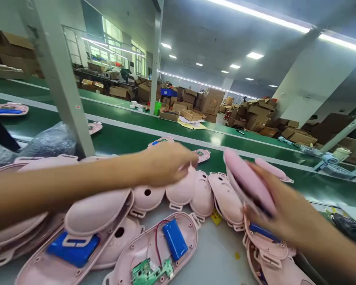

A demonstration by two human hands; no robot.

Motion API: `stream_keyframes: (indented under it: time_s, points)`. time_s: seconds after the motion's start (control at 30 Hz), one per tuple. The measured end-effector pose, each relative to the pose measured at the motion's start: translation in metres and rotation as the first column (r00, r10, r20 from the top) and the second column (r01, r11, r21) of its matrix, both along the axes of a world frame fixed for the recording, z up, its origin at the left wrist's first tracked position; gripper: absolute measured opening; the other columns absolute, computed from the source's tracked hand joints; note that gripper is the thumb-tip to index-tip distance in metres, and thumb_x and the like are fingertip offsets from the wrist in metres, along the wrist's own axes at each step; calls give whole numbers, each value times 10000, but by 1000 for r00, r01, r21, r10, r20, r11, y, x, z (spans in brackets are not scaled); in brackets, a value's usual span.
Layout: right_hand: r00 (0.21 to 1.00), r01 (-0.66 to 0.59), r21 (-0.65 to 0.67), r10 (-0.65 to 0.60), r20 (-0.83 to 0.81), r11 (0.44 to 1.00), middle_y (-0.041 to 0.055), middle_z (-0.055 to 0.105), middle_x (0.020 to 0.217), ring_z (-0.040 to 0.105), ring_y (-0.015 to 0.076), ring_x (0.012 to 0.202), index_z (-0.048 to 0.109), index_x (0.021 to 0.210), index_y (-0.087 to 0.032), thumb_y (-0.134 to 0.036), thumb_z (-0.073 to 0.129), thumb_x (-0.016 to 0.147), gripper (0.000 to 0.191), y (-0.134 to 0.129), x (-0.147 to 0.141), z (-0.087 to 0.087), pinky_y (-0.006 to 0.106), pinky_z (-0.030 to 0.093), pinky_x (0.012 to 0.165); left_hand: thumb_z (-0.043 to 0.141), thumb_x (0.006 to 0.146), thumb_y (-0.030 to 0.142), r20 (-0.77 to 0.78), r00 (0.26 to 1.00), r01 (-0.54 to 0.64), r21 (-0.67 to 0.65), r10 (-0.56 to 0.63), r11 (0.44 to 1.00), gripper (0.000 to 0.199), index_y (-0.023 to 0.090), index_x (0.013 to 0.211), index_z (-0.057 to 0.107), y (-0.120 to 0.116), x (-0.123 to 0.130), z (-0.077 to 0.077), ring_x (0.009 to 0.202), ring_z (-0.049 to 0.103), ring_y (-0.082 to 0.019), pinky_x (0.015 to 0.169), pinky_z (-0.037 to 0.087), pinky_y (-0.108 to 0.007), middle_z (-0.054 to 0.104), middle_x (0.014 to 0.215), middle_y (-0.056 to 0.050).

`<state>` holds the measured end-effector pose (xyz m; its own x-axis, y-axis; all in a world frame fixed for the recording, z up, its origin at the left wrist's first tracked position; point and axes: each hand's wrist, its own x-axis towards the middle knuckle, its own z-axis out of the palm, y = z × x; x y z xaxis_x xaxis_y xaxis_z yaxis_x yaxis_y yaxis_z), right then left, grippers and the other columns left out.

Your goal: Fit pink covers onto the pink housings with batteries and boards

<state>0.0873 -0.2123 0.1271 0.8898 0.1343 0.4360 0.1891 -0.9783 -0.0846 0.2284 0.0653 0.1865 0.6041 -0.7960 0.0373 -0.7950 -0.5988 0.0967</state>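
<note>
One pink shell (249, 174), right of centre, is gripped by the fingers of the right hand (280, 196). Mid-frame, the blurred left hand (166, 164) is above other shells (180, 192); I cannot tell if its fingers hold anything.

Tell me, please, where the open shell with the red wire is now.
In the head view, the open shell lies on the grey tabletop, low and just left of centre, right of another shell with a blue battery.

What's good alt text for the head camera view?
A person's right hand holds a pink plastic casing; the left hand is above more pink shells. Front and centre, an open shell holds a blue battery pack and a green circuit board.
</note>
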Motion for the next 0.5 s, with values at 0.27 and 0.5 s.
stream_keyframes:
  time_s: [0.27, 0.5]
  points:
    - [771, 523, -40, -493, -403, 851, 232, 549, 1216, 539, 347, 1144, 350, 1398, -109, -544, 655, 753, 837, -77, 239, -43, 397, 431, 890, 541, 902, 413, -67, 957, -267, 191, 283, 945, 345, 138, 1105, 586, -135, 174, -62, 1072, 575, -218, 960, 483, -451, 597, 1159, -90]
    - [722, 497, -47, -443, -531, 867, 237, 580, 1185, 598, 321, 1060, 420, 1355, -57, -582, 735, 639, 942, -75, 275, -67, 386, 468, 841, 624, 857, 383, -183, 887, -410, 113, 424, 905, 395, 154, 1173, 557, -163, 216, -114, 1181, 514, -260, 1012, 447, -514, 537, 1268, -104]
